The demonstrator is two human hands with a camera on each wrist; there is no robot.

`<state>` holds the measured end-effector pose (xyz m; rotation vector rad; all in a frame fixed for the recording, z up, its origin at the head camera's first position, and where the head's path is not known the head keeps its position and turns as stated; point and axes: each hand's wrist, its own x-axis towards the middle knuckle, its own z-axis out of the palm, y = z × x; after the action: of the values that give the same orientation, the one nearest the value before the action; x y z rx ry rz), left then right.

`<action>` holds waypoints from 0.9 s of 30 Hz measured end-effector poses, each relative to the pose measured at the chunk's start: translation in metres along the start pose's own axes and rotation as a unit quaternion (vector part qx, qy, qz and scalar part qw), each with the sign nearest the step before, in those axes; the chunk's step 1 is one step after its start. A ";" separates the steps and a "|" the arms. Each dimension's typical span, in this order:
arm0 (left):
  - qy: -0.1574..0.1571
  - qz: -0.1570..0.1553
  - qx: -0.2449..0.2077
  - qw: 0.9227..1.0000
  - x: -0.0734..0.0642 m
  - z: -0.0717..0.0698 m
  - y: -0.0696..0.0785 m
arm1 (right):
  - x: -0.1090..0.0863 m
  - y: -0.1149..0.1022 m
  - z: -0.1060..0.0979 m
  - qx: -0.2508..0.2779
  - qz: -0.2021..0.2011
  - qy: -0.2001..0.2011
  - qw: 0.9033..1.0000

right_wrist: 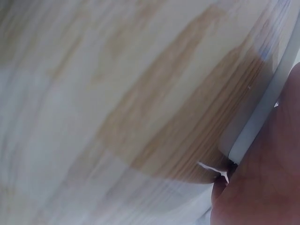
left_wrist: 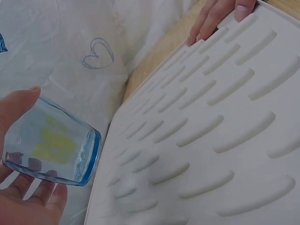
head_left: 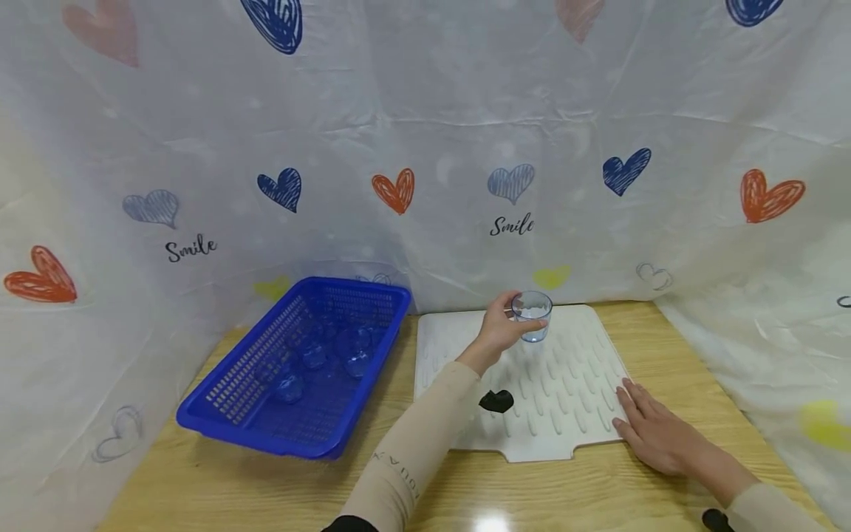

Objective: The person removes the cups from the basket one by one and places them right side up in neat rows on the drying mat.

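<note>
A clear drinking glass (head_left: pixel 534 325) with a bluish tint is upright over the far part of a white ridged draining board (head_left: pixel 459 332). My left hand (head_left: pixel 500 330) grips it from the side, thumb and fingers round its wall. In the left wrist view the base of the glass (left_wrist: pixel 51 140) looks close to the board; whether it touches cannot be told. My right hand (head_left: pixel 658 428) rests flat at the board's right edge, fingertips on its border and the palm over the table. The right wrist view shows part of that hand (right_wrist: pixel 267 187) beside the board's rim.
A blue plastic basket (head_left: pixel 266 442) stands to the left on the wooden table (head_left: pixel 459 495), with several clear glasses (head_left: pixel 355 351) inside. A pale sheet printed with hearts (head_left: pixel 452 148) hangs behind the table and at both sides. A black patch (head_left: pixel 496 401) shows by the left forearm.
</note>
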<state>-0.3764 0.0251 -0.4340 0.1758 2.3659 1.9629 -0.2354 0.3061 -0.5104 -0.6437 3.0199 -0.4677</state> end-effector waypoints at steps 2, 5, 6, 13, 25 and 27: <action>0.006 -0.002 0.001 1.000 0.003 0.003 -0.003 | 0.002 0.001 0.001 0.003 0.003 -0.008 1.000; 0.017 -0.002 -0.003 1.000 0.010 0.009 -0.008 | 0.002 0.002 0.002 -0.002 -0.008 0.007 1.000; 0.021 -0.001 -0.004 1.000 0.012 0.011 -0.010 | 0.002 0.003 0.003 -0.003 -0.010 0.012 1.000; 0.049 0.007 0.016 0.999 0.022 0.021 -0.021 | 0.000 0.002 0.000 0.007 -0.004 0.008 1.000; 0.057 0.011 0.036 0.998 0.032 0.032 -0.020 | 0.000 0.001 0.000 0.007 -0.003 0.016 1.000; 0.055 0.008 0.038 0.998 0.033 0.034 -0.020 | 0.000 0.001 -0.001 0.009 0.001 0.013 1.000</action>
<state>-0.4057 0.0584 -0.4596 0.0950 2.5168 1.9386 -0.2353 0.3070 -0.5099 -0.6401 3.0357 -0.5056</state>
